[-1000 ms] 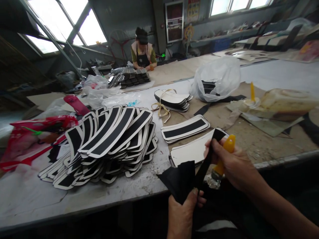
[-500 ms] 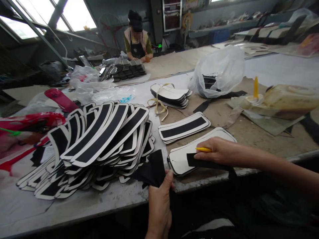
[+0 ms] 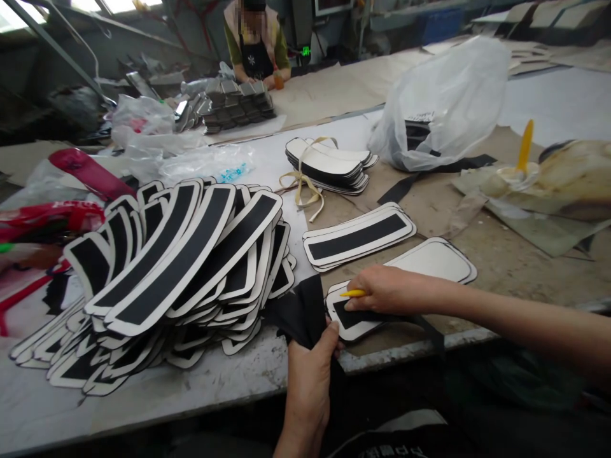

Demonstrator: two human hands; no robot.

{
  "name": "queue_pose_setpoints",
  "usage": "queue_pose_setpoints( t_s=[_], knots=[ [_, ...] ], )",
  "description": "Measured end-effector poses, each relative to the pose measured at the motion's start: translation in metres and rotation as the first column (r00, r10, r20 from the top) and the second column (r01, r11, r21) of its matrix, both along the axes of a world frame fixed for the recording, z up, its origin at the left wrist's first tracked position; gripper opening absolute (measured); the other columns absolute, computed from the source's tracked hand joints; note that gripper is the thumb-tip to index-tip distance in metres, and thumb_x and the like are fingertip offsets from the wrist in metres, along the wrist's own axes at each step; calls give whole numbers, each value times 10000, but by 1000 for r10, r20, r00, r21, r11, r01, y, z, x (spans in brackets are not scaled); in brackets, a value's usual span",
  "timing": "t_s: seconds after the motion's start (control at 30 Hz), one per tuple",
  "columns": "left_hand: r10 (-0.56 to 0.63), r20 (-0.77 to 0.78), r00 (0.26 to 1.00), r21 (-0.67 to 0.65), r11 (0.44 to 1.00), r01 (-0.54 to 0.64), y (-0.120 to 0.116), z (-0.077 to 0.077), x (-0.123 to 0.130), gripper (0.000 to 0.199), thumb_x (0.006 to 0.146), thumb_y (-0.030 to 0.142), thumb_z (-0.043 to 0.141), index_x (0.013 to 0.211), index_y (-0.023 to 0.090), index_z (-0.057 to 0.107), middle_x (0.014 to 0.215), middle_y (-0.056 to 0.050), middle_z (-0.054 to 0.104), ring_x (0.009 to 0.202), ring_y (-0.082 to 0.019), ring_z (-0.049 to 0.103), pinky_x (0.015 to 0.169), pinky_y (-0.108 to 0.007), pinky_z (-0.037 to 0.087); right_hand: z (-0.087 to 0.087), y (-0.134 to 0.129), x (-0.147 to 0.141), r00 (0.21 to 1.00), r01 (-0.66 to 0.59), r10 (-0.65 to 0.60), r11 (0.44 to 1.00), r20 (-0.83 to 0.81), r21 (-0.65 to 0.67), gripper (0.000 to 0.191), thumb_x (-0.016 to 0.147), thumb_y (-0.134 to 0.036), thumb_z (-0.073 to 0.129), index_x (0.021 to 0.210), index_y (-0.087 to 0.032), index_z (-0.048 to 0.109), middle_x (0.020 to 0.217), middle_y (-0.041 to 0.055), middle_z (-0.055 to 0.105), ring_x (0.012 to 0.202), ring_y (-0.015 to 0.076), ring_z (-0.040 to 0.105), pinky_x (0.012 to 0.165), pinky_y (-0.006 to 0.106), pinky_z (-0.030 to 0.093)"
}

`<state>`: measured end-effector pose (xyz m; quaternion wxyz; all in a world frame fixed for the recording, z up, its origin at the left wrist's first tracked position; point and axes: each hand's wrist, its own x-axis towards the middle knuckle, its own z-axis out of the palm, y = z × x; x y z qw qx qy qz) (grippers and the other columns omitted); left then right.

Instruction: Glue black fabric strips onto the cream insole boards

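Note:
My left hand [image 3: 310, 375] is closed around a bunch of black strips [image 3: 305, 308] at the table's front edge. In my right hand [image 3: 384, 289] is a slim yellow pointed stick [image 3: 352, 293]. Those right fingers also press a black strip [image 3: 351, 315] onto the near end of a curved white piece [image 3: 429, 257], which tops a small stack. The strip's other end trails from under my wrist over the table edge. Just behind lies a short stack of white pieces [image 3: 360, 235], its top one bearing a black strip. A large fanned heap of such pieces [image 3: 176, 254] spreads to the left.
A ribbon-tied bundle of white pieces [image 3: 329, 165] lies farther back, near a plastic bag [image 3: 443, 105] with dark contents. At right, another yellow stick [image 3: 525, 146] stands in a small pot beside a stained container [image 3: 573, 181]. A co-worker [image 3: 258, 51] is across the table.
My right hand has moved left and down, bringing the black strip's end onto the near end of the white piece. My left hand keeps its grip on the bunch. The view has tilted downward.

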<state>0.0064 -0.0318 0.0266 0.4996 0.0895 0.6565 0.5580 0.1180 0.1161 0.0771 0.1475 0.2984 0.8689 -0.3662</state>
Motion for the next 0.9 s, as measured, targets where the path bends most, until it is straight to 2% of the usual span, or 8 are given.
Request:
queue_pose_setpoints(
  t_s=[0.17,0.27,0.5,0.67,0.73,0.8,0.9],
  knots=[
    [-19,-44,999,-5,1000,19,1,2,2,196,693,291,699,734,132,592,565,29,542,529,-92,459,530,-225,372,1,-1,-5,995,-94,88,988,49,124,271,826,-376,518,801,-181,704,717,69,685,606,179,582,493,244,275],
    [-28,-57,998,-18,999,27,1,2,1,193,696,291,691,734,133,587,562,29,539,528,-97,467,526,-227,375,-1,-2,-6,992,-113,103,979,67,168,302,829,-393,508,825,-176,717,767,97,712,669,216,629,503,254,284],
    [-48,-72,996,-9,999,47,3,0,0,295,659,360,739,768,136,581,601,34,546,524,-91,476,501,-215,378,-4,-5,-8,989,-132,115,968,90,215,282,824,-367,513,849,-180,723,808,111,726,733,251,663,517,263,316],
    [-31,-188,982,-2,1000,31,9,-3,2,254,659,334,729,707,138,574,560,37,541,464,-89,464,456,-221,364,0,-11,-12,987,-124,92,957,130,263,291,810,-382,539,858,-166,727,784,130,723,715,261,661,525,267,343],
    [-29,-205,978,-19,1000,26,10,-4,2,232,658,315,723,682,137,576,531,35,540,455,-93,466,452,-223,365,5,-11,-1,987,-122,87,954,136,274,292,794,-398,558,862,-163,718,788,129,716,708,259,653,527,269,343],
    [0,-196,981,-26,1000,-5,9,-4,2,234,642,312,731,679,133,586,523,32,550,449,-93,466,449,-224,368,11,-5,21,986,-102,61,957,156,273,283,789,-403,558,850,-165,700,787,117,704,701,248,639,535,271,343],
    [48,-170,984,-31,998,-54,8,-3,3,262,598,315,757,689,122,606,528,19,577,445,-99,477,443,-228,375,18,14,71,981,33,-77,971,178,239,268,826,-395,499,774,-177,646,733,73,668,656,201,607,556,266,356]
  ],
)
